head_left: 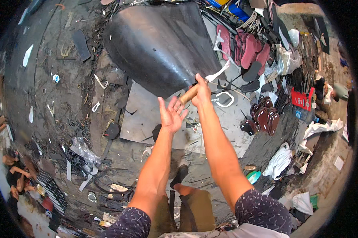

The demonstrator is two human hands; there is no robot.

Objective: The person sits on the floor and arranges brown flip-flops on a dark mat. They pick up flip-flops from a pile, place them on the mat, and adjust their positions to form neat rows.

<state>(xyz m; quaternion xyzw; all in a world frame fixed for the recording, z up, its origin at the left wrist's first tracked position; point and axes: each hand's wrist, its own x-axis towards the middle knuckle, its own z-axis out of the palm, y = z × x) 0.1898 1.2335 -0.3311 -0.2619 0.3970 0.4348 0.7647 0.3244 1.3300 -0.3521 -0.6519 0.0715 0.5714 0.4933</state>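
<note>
My right hand [202, 93] is closed around a wooden-handled tool [189, 95], its butt end angled toward my left hand. Beyond the fist, a curved pale piece [218, 72] sticks out; I cannot tell whether it is the tool's blade or a loose strip. My left hand [172, 115] is open, palm up and fingers spread, close to the butt of the handle and holding nothing. Just past both hands lies a large, curved black sheet [159, 43], its near edge over a flat grey sheet [141, 115] on the floor.
Pink slippers [249, 51] and brown slippers [265, 117] are piled at the right, with a white plastic bag [278, 160] nearer. A white strap-like loop [223, 99] lies on the grey sheet. Scraps litter the left floor. Another person [17, 174] is at the far left.
</note>
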